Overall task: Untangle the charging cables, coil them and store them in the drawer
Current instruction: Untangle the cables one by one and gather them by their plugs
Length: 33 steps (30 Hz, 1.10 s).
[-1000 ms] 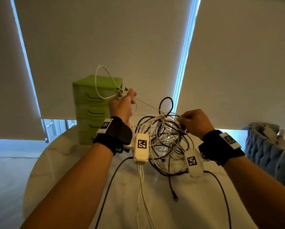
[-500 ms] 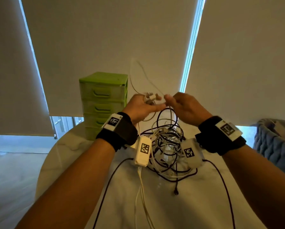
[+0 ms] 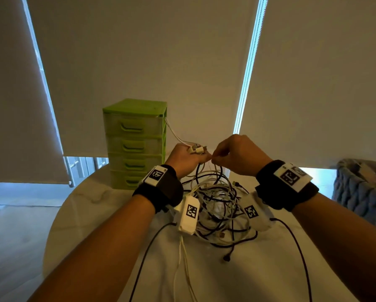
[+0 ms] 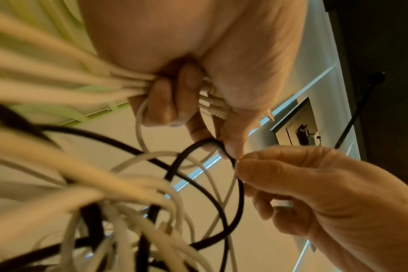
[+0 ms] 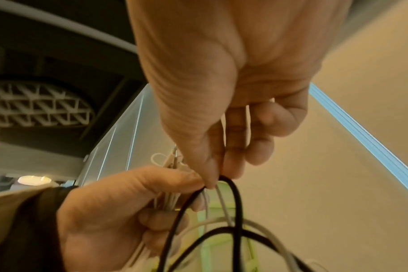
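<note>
A tangle of white and black charging cables (image 3: 215,205) lies on the round white table (image 3: 91,201). My left hand (image 3: 187,156) is raised above it, fingers curled round a bunch of white cables (image 4: 119,82) with their plugs (image 3: 197,148) sticking out past the thumb. My right hand (image 3: 237,155) meets it fingertip to fingertip and pinches a thin white cable (image 5: 223,204) between thumb and forefinger. A black cable loop (image 4: 221,184) hangs at the touching fingertips. The green drawer unit (image 3: 134,144) stands behind my left hand, all drawers closed.
A grey knitted basket (image 3: 361,190) sits at the table's right edge. Closed roller blinds (image 3: 139,51) hang behind the table. Wires from the white wrist devices (image 3: 189,214) trail toward me across the tabletop. A black plug end (image 3: 227,258) lies in front of the tangle.
Both hands came together above the tangle and sank lower; the right hand left the pile and now pinches a cable at the left fingertips. The white loop above the left hand has dropped.
</note>
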Each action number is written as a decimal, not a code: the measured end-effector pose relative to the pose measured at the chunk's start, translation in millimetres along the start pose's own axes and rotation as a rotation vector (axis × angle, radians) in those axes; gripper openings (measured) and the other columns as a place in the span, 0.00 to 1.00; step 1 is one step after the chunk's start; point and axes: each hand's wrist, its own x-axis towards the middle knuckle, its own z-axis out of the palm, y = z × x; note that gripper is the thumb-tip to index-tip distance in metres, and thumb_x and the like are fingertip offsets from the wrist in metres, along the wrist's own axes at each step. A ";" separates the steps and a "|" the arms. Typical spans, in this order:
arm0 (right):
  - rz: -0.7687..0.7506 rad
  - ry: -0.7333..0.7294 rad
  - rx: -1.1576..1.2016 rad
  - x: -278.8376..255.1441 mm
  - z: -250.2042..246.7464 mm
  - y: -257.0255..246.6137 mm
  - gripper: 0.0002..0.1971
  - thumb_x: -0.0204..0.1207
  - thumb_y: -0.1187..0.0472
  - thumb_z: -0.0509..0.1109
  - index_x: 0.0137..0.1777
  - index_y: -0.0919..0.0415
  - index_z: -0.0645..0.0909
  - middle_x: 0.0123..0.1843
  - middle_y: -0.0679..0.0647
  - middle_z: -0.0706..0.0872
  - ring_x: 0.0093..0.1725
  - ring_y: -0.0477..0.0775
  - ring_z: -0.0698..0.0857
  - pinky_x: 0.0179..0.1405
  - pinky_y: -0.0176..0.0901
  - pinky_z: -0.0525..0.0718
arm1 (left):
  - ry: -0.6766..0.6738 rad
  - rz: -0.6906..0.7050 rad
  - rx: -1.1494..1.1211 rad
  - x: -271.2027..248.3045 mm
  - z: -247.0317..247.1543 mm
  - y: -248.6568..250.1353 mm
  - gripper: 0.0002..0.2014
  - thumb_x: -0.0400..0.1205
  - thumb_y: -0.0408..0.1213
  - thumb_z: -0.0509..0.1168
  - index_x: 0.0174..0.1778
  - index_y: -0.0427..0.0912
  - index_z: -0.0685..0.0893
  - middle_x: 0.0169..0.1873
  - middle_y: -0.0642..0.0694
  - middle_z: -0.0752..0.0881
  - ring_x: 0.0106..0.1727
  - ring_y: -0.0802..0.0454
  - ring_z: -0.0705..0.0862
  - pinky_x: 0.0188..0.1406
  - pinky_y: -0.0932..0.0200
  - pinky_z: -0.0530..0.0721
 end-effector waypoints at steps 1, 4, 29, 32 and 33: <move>-0.011 -0.013 -0.026 -0.3 0.2 -2.2 0.05 0.75 0.56 0.75 0.43 0.56 0.90 0.33 0.42 0.84 0.34 0.42 0.82 0.36 0.36 0.76 | -0.004 -0.014 -0.011 0.7 -1.2 -3.3 0.07 0.79 0.29 0.70 0.35 0.40 0.83 0.20 0.57 0.77 0.16 0.68 0.71 0.16 0.77 0.66; -0.014 0.014 -0.099 -0.6 4.6 -5.1 0.06 0.74 0.57 0.73 0.43 0.57 0.91 0.33 0.47 0.86 0.32 0.47 0.83 0.33 0.38 0.77 | -0.043 -0.001 -0.037 -1.5 -6.0 -3.5 0.04 0.79 0.26 0.70 0.41 0.38 0.86 0.24 0.54 0.77 0.17 0.68 0.73 0.17 0.78 0.67; -0.046 0.282 0.514 12.3 -18.7 -15.4 0.07 0.82 0.59 0.68 0.50 0.62 0.85 0.40 0.53 0.88 0.36 0.46 0.88 0.36 0.38 0.85 | -0.008 0.152 0.041 2.9 12.7 -5.4 0.04 0.77 0.32 0.73 0.38 0.45 0.89 0.37 0.50 0.89 0.41 0.57 0.87 0.44 0.63 0.83; 0.016 0.179 0.416 5.0 -12.3 -2.8 0.12 0.79 0.50 0.69 0.55 0.56 0.84 0.42 0.50 0.87 0.38 0.44 0.86 0.35 0.37 0.83 | 0.006 0.117 0.113 7.6 16.4 -7.8 0.08 0.76 0.35 0.74 0.32 0.50 0.87 0.32 0.50 0.88 0.39 0.50 0.86 0.43 0.53 0.83; 0.050 0.051 0.297 0.4 -8.1 4.3 0.14 0.77 0.46 0.69 0.56 0.53 0.82 0.43 0.48 0.87 0.40 0.43 0.86 0.38 0.36 0.81 | 0.033 0.088 0.095 9.4 14.7 -10.6 0.10 0.76 0.36 0.74 0.29 0.51 0.86 0.28 0.53 0.87 0.36 0.52 0.84 0.42 0.53 0.82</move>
